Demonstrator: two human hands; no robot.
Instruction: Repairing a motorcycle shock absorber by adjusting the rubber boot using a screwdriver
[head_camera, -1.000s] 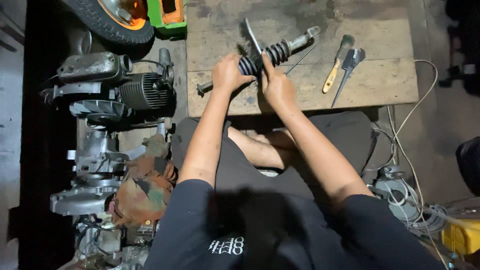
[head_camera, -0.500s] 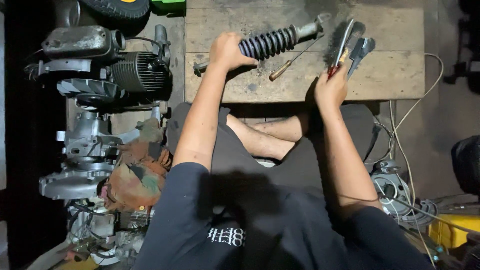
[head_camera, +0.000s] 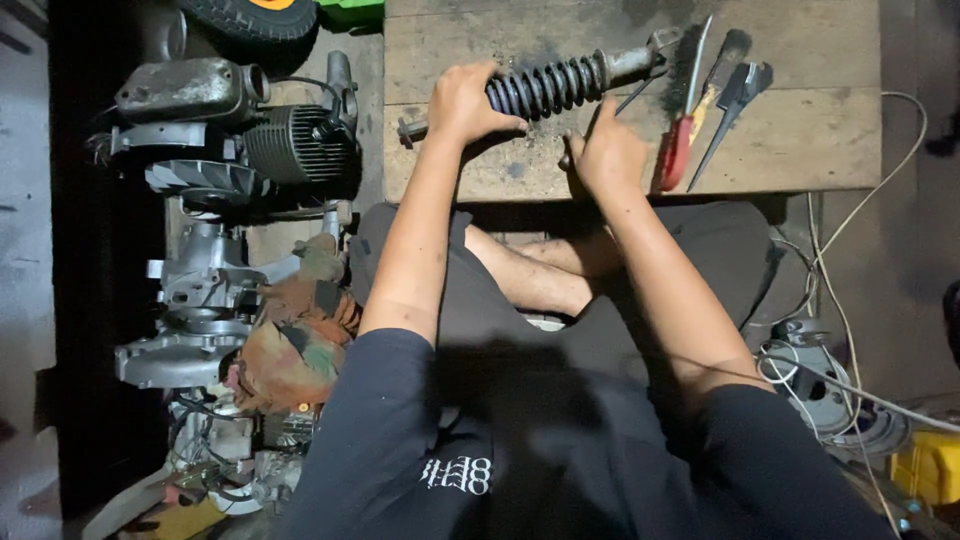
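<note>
Right hand (head_camera: 608, 155) back beside shock absorber (head_camera: 560, 85)

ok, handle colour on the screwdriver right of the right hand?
Red, on the screwdriver lying on the wooden board; head view, the only one.

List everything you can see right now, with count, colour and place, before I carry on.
wooden board: one, brown and stained, top centre, serving as the work surface
coil-spring shock absorber: one, black spring on a grey metal rod, lying across the board
red-handled tool: one, red handle with metal blade, on the board right of the spring
metal tools: two or so, grey, on the board at far right; kind unclear
engine with cooling fins: one, grey and black, on the floor at left
engine casings: several, grey, lower left
rag: one, brown and green, beside the casings
tyre: one, black, top edge
cables: white, at right
left hand: grip on the spring's left end
right hand: holding a thin tool below the spring
</note>
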